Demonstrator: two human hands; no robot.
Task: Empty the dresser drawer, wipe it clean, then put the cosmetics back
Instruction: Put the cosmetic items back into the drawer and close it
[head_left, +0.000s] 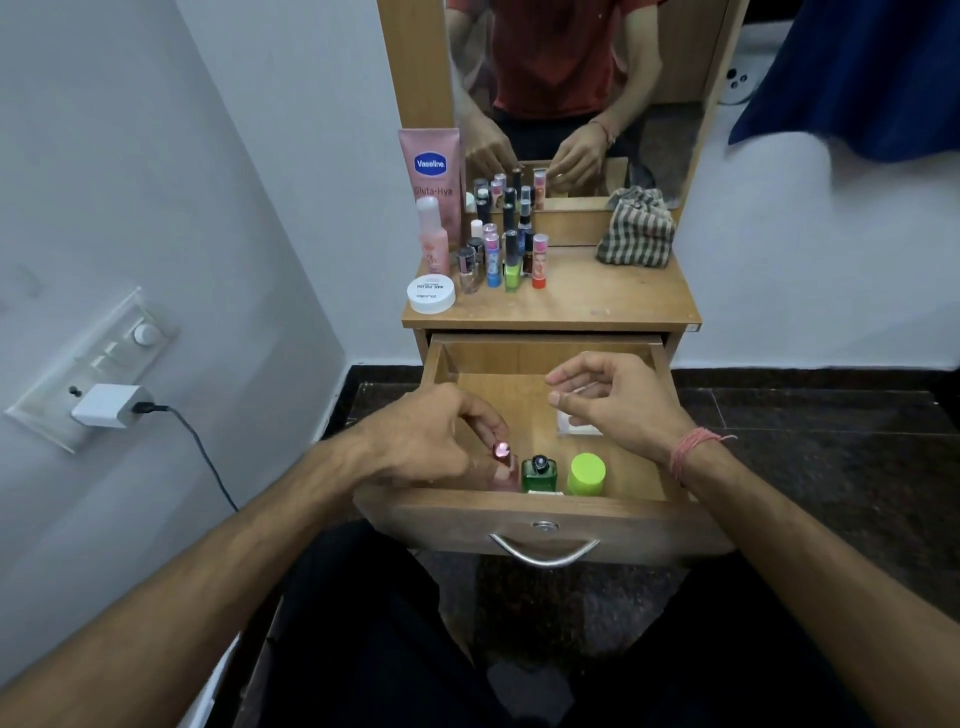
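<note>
The wooden drawer (519, 512) stands pulled out under the dresser top (597, 296). At its front left corner my left hand (426, 441) grips a small pink bottle (503, 460) between thumb and fingers. Next to it stand a green bottle (538, 475) with a black cap and a bottle with a lime-green cap (587, 474). My right hand (613, 402) hovers over the drawer's middle right with fingers loosely curled and nothing in it. A small clear packet (574, 426) lies beneath it, partly hidden. Several nail polishes and lip balms (506, 254) stand on the dresser top.
A pink Vaseline tube (431, 171), a pink bottle (432, 239) and a white jar (431, 293) stand at the top's left. A checked cloth pouch (636, 231) sits by the mirror (571, 88). A charger (111, 405) with cable is plugged in on the left wall. Dark floor surrounds the dresser.
</note>
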